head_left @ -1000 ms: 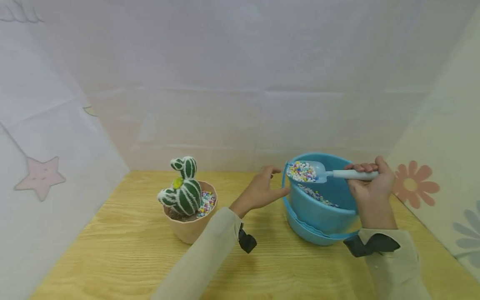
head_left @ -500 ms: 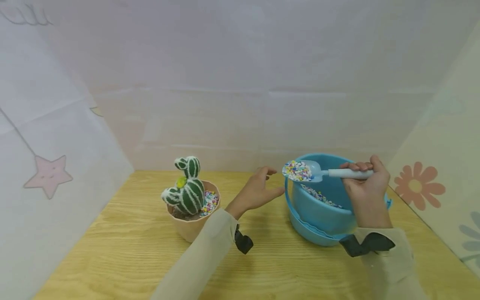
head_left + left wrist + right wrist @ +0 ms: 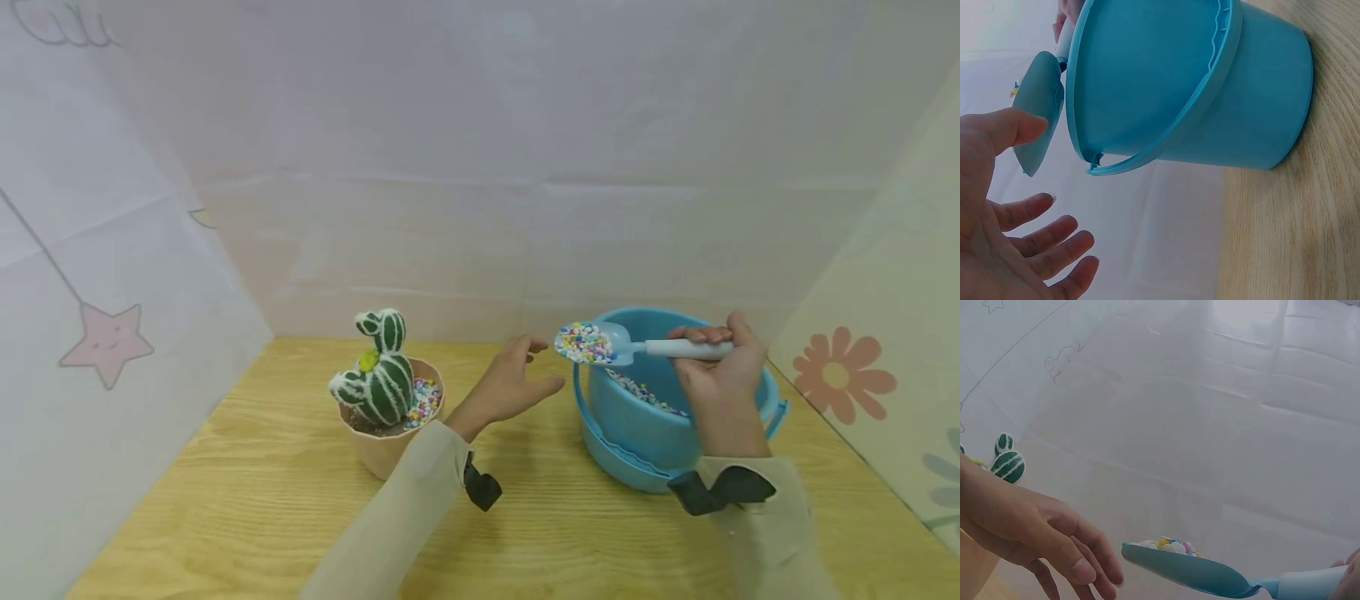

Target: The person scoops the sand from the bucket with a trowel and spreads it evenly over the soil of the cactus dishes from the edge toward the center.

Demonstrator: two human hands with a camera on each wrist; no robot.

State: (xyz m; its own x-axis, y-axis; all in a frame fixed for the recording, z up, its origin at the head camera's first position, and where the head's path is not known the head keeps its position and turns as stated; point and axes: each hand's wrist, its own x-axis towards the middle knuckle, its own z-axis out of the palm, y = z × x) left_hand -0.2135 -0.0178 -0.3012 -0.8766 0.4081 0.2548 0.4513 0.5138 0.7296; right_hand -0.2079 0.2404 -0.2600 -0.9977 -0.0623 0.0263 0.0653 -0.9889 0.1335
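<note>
In the head view my right hand (image 3: 722, 371) grips the white handle of a blue scoop (image 3: 621, 342) heaped with colourful pebbles (image 3: 583, 342). The scoop is level above the left rim of a blue bucket (image 3: 637, 429), which holds more pebbles (image 3: 645, 393). My left hand (image 3: 510, 383) hovers to the left of the scoop, apart from it, thumb and fingers spread and holding nothing. The left wrist view has the scoop's underside (image 3: 1041, 112) beyond the left thumb. At the left stands a peach pot (image 3: 390, 454) with a knitted-looking cactus (image 3: 386, 387), soil and some pebbles on its right side.
The bucket's handle (image 3: 592, 421) hangs down along its front. A wooden table (image 3: 555, 542) carries everything. Pale printed sheets (image 3: 480, 233) enclose the back and both sides. My left forearm crosses in front of the pot's right edge.
My right hand has carried the loaded scoop slightly left, so its tip now reaches past the bucket's left rim. The whole head view has shifted a little. My left hand stays beside the scoop's tip.
</note>
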